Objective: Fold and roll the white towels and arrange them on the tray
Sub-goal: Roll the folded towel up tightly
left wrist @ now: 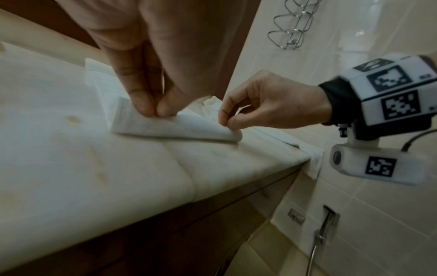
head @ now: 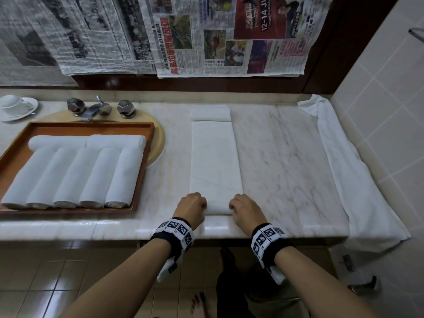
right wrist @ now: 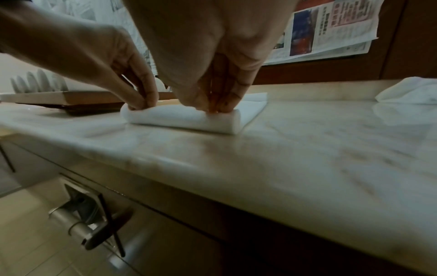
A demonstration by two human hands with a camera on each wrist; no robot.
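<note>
Left hand: the left hand (head: 192,204) pinches the left corner of the curled near end of the folded towel (head: 215,161); fingers (left wrist: 141,104) bent, tips pressed into the cloth.
Right hand: the right hand (head: 244,206) pinches the right corner of the same curled end; thumb and forefinger closed on the cloth edge, as the left wrist view shows.
Folded towel: a long narrow strip on the marble counter (head: 286,157), running straight away from both grips; its near end is turned over into a first small curl (right wrist: 182,119) between the two hands, close to the counter's front edge.
Second towel: a small folded towel (head: 210,113) lies just past the far end of the strip, well away from the grips.
Tray: the wooden tray (head: 142,180) sits left of the left hand, apart from it, over the sink.
Rolled towels: seven rolled towels (head: 71,175) on the tray; five side by side, two laid crosswise behind them.
Loose towel: a loose white towel (head: 344,168) is draped along the wall, well right of the right hand.
Other: tap (head: 96,109) and cup on saucer (head: 16,106) beyond the tray.
</note>
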